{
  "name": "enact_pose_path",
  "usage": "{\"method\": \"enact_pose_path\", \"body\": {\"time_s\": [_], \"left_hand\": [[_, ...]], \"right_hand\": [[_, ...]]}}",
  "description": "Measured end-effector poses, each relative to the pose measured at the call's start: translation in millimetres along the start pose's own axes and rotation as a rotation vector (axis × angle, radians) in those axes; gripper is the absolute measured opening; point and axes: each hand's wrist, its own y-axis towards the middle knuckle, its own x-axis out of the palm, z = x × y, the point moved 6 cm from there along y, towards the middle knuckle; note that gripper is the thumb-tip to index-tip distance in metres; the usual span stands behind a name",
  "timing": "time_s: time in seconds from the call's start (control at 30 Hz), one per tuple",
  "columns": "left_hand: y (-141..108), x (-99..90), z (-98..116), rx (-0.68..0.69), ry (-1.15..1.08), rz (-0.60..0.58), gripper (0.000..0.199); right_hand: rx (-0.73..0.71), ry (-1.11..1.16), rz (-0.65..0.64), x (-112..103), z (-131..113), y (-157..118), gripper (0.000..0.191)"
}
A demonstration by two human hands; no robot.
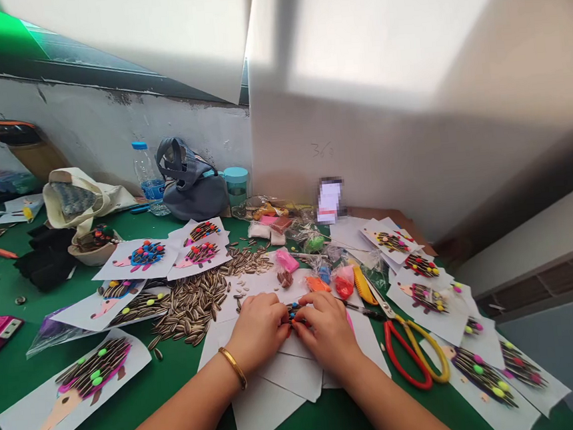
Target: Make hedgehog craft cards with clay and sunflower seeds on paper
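Left-side cards [94, 372]: seed spines and dots on; judged complete.
Right-side cards [427, 296]: likewise.
Blue-dotted piece [293, 310]: between the fingertips, over white sheets [268, 407]; begun, remainder hidden.
Left hand [260, 328]: fingers curled at piece; grip unclear.
Right hand [328, 328]: same, grip unclear.
Seed pile [194, 303]: plenty unused.

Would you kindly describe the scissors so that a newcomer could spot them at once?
On the green table, look just right of the right hand. The scissors lie there, blades pointing away from the person. One handle is red, the other yellow, unlike the plain yellow tool beside the blades.
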Motion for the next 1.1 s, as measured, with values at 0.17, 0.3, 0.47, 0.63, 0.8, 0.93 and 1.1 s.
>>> {"method": "enact_pose_path", "body": {"time_s": [0.17,0.3,0.47,0.63,0.8,0.93,1.1], "left_hand": [[0.2,-1.2,0.2,-0.005,-0.013,-0.005,0.003],[0.8,-6.2,-1.5,-0.023,-0.068,-0.008,0.002],[6.2,-19.1,-17.0,-0.117,-0.139,0.024,0.010],[10.1,-28.5,-43.5,-0.250,-0.150,0.084,0.014],[10.5,-29.0,-49.3,-0.285,-0.163,0.098,0.015],[10.5,-25.8,-43.4,-0.269,-0.176,0.104,0.016],[10.2,-22.6,-34.2,-0.210,-0.206,0.121,0.017]], "right_hand": [[0.010,0.005,0.007,0.7,-1.1,0.0,0.005],[0.005,0.052,0.049,-9.6,7.1,1.7,0.002],[0.044,0.107,0.135,-34.1,41.9,7.1,0.019],[0.208,0.117,0.022,-33.9,77.3,7.4,0.021],[0.253,0.008,-0.052,-29.4,85.1,6.0,0.021],[0.226,-0.086,-0.014,-29.3,80.1,9.0,0.017],[0.183,-0.180,0.042,-19.2,67.9,13.9,0.029]]}}
